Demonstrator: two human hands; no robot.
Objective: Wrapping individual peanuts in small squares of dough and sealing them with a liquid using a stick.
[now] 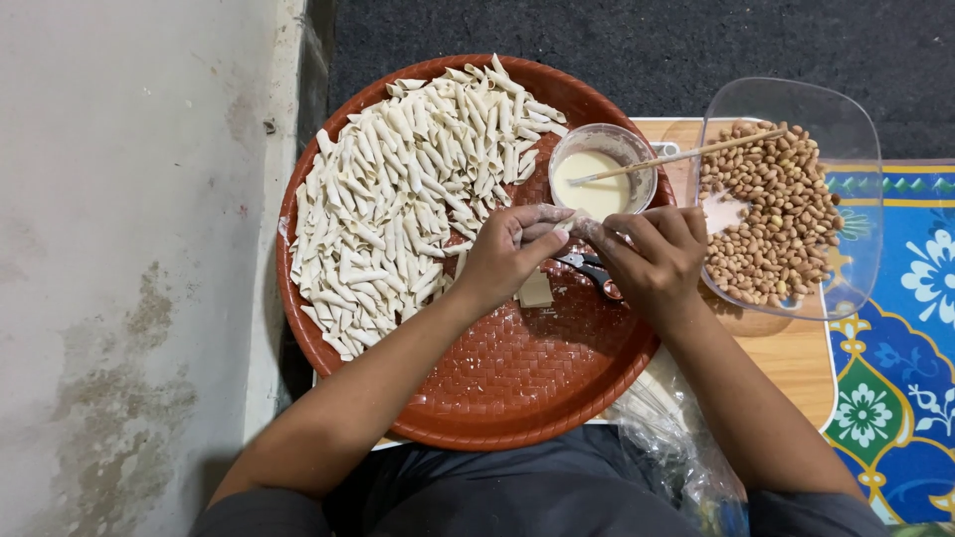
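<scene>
Hands meet over the middle of a round red-brown woven tray (517,388). Between their fingertips is a small piece of pale dough (569,223), pinched from both sides: the left hand (509,257) curls its floury fingers around one end, and the right hand (652,261) closes on the other end. Both hands are dusted white. Under them on the tray lie scissors (587,268), partly hidden by the right hand, and a flat square of dough (535,290) just beside the left palm. A big heap of rolled dough sticks (398,189) fills the tray's left and upper part, reaching near the left hand. At the tray's upper right edge stands a small bowl (603,179) of pale liquid with a thin stick (686,154) resting in it; the stick reaches out over a clear container (856,129) of peanuts (771,214) to the right. That container sits on a wooden board (796,358), beside a blue patterned mat (895,398). Crumpled clear plastic (667,428) lies by the right forearm.
</scene>
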